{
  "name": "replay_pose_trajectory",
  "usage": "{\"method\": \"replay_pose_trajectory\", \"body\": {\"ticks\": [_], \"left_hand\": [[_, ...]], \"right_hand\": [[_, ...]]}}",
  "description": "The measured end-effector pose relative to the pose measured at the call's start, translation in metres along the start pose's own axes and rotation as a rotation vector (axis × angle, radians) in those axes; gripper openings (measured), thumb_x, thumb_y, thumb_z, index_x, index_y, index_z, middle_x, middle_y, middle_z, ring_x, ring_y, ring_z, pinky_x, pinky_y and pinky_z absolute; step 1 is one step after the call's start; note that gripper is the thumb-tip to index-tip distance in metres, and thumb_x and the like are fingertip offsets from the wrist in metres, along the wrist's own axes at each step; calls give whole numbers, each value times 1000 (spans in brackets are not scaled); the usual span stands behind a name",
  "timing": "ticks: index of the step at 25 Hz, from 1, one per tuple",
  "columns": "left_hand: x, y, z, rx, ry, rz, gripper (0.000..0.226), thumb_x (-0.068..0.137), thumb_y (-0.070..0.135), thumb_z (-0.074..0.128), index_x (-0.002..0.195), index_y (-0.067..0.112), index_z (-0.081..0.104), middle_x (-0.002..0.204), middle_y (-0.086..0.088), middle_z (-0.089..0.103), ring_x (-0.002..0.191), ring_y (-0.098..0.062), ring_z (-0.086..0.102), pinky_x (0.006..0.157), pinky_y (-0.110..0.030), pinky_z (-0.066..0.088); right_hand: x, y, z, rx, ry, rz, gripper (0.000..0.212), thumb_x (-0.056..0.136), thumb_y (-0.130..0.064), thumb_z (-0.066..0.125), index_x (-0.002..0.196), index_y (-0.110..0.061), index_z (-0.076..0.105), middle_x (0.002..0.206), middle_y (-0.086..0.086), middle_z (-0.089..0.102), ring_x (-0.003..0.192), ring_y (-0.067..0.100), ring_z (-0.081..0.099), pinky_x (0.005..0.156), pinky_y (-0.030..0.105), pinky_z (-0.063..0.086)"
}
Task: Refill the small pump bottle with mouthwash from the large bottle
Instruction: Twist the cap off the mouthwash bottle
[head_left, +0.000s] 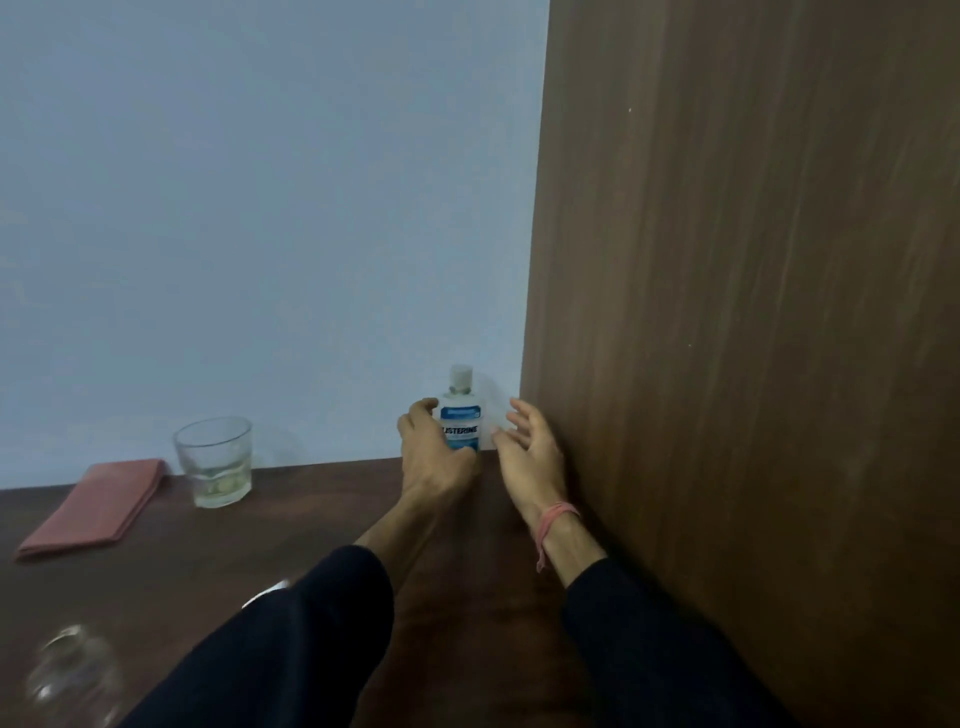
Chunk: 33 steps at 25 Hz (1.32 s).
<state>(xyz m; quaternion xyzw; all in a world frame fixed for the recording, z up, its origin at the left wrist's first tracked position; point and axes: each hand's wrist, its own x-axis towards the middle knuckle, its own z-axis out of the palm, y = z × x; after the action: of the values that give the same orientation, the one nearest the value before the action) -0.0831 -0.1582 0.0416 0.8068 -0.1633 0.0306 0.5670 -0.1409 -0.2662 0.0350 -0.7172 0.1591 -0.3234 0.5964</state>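
Observation:
A clear mouthwash bottle (462, 415) with a white cap and a blue label stands upright at the back of the dark wooden table, close to the wall. My left hand (434, 449) grips its left side and lower front, fingers curled round it. Just right of the bottle, my right hand (530, 441) is held with fingers spread and relaxed; whether its fingertips touch the bottle is unclear. A blurred clear object (72, 675) lies at the bottom left corner; I cannot tell what it is.
A drinking glass (214, 462) with a little pale liquid stands left of the bottle. A folded pink cloth (93, 506) lies further left. A tall brown wooden panel (753, 312) rises along the right side, close to my right hand. A pale wall stands behind.

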Motion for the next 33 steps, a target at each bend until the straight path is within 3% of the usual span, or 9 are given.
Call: {"method": "replay_pose_trajectory", "body": {"ticks": [2,5,8,10,15,22,26,30,33], "left_hand": [[25,-10,12,99,-4,-45,104,83,0,94,167,12,34,165,-14,45,154,-37,53,128,-55,51],[47,-27,23,73,-34,-54,89,76,9,93,153,16,47,144,-9,67,139,-37,68,119,-60,57],[56,-45,20,149,-8,18,54,93,18,89,141,17,66,135,-5,79,125,-30,77,114,-55,61],[58,-53,14,188,-8,73,40,96,22,90,133,19,74,127,-1,83,115,-25,81,108,-52,65],[12,-50,-13,226,-39,105,37,98,27,90,132,19,79,121,4,84,112,-17,79,106,-40,64],[-54,-48,-39,155,-143,141,45,92,28,96,134,26,81,118,13,88,113,-7,82,109,-45,66],[-113,-42,-73,213,-177,152,43,90,27,96,131,24,83,119,9,88,112,-10,83,108,-45,67],[-165,-36,-103,255,-213,184,46,91,26,95,135,26,82,122,9,89,112,-8,84,109,-41,66],[-194,-35,-121,252,-253,176,50,95,24,93,143,23,78,128,8,87,118,-7,82,113,-41,65]], "right_hand": [[22,9,6,-60,-96,106,73,105,-5,61,168,-30,34,170,2,43,155,25,43,123,42,41],[41,18,21,-152,-173,191,91,99,12,54,172,-32,21,175,4,33,161,29,34,128,46,35],[51,40,31,-138,-184,123,69,101,11,56,156,-30,50,148,-3,62,145,22,56,117,34,46],[46,53,30,-137,-171,71,53,103,5,61,147,-25,61,128,-11,66,129,10,61,109,25,46],[-1,53,16,-211,-132,-8,47,99,-5,75,142,-23,68,134,-4,74,124,5,65,111,24,50],[-67,41,-13,-235,-157,-51,50,98,-11,78,144,-26,67,132,-7,74,120,0,65,104,16,50],[-122,26,-29,-232,-250,-47,52,94,-13,83,142,-25,68,129,-9,76,123,5,68,111,28,54],[-165,-4,-50,121,-357,-32,55,92,4,78,138,-26,68,132,-5,77,131,14,68,107,28,54],[-184,-46,-40,460,-342,-74,45,93,-5,79,135,-15,69,133,2,76,127,17,71,105,34,57]]}}
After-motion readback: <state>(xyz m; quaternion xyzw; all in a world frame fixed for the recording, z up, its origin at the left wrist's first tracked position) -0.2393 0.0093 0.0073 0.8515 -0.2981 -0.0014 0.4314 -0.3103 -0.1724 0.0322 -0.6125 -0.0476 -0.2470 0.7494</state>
